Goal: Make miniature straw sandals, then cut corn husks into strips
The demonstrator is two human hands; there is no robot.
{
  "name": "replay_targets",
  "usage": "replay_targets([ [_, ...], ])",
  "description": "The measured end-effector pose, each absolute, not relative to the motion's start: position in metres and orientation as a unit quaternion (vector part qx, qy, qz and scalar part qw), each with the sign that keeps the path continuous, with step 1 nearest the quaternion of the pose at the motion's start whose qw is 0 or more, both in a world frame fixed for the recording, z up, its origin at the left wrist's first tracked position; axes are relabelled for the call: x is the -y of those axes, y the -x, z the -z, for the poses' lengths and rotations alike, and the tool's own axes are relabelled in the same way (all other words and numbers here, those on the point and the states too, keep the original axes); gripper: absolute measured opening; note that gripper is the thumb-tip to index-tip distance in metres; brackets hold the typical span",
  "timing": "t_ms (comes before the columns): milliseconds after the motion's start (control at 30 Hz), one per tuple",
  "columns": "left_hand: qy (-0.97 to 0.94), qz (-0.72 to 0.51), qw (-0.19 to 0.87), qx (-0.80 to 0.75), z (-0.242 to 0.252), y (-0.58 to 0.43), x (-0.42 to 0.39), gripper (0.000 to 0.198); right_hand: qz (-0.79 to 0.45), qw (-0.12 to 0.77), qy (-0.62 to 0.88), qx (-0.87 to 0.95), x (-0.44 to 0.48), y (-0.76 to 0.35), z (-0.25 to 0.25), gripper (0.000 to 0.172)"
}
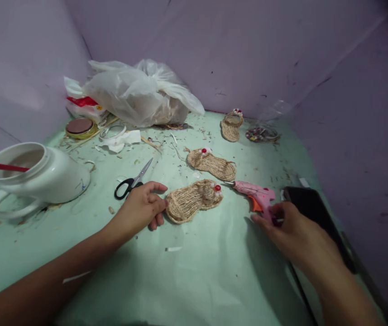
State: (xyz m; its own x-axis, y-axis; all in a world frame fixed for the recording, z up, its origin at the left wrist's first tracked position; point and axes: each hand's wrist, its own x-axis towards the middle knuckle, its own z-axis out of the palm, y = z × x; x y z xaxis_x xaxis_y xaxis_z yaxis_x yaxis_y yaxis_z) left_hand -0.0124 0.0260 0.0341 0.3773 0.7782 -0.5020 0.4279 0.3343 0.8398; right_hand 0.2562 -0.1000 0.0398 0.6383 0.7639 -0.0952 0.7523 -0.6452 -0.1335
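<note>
My right hand (pixel 290 228) grips a pink glue gun (pixel 252 190) by the lower end of its handle. The gun has an orange trigger, and its metal nozzle points left. A woven twine slipper (pixel 189 203) with a red bead on a white trim lies just left of the nozzle. My left hand (pixel 146 203) rests at the slipper's left end, fingers apart, with the fingertips at its edge. Behind lies a second twine slipper (pixel 212 165), also with a red bead. Scissors (pixel 133 180) with black handles lie partly behind my left hand.
At left stands a white ceramic pot (pixel 61 174) with a red stick in it. A tied plastic bag (pixel 139 95), a round tin (pixel 81 128) and a tape ring (pixel 112 131) sit farther back. Another small slipper (pixel 230 129), a beaded bundle (pixel 261 133) and a black phone (pixel 312 217) are rightward.
</note>
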Motion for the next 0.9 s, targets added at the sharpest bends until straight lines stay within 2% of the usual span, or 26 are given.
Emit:
replay_targets([
  [100, -0.563, -0.148, 0.613, -0.535, -0.032, 0.013, -0.026, 0.026, -0.088, 0.018, 0.920, 0.380, 0.093, -0.250, -0.033, 0.035],
  [300, -0.557, -0.166, 0.620, -0.528, -0.028, 0.012, -0.023, 0.035, -0.043, 0.072, 0.931, 0.355, 0.067, -0.270, -0.024, 0.029],
  [433, -0.543, -0.182, 0.634, -0.519, -0.026, 0.012, -0.022, 0.040, -0.066, 0.036, 0.918, 0.390, 0.064, -0.284, -0.032, 0.029],
  [533, -0.536, -0.187, 0.638, -0.519, -0.026, 0.011, -0.021, 0.041, -0.028, 0.023, 0.892, 0.451, 0.075, -0.267, -0.048, 0.030],
  [600, -0.527, -0.194, 0.644, -0.519, -0.027, 0.011, -0.020, 0.041, 0.001, 0.106, 0.867, 0.487, 0.086, -0.241, -0.056, 0.026],
  [667, -0.510, -0.204, 0.659, -0.513, -0.028, 0.011, -0.017, 0.041, -0.077, 0.240, 0.769, 0.588, 0.093, -0.208, -0.057, 0.019],
  [700, -0.502, -0.210, 0.668, -0.508, -0.028, 0.011, -0.015, 0.041, -0.128, 0.274, 0.709, 0.637, 0.095, -0.192, -0.055, 0.016],
  [767, -0.492, -0.218, 0.682, -0.496, -0.029, 0.010, -0.011, 0.041, -0.173, 0.278, 0.635, 0.699, 0.095, -0.165, -0.045, 0.026],
  [900, -0.482, -0.235, 0.700, -0.472, -0.030, 0.010, -0.003, 0.039, -0.126, 0.246, 0.668, 0.691, 0.087, -0.144, -0.021, 0.036],
])
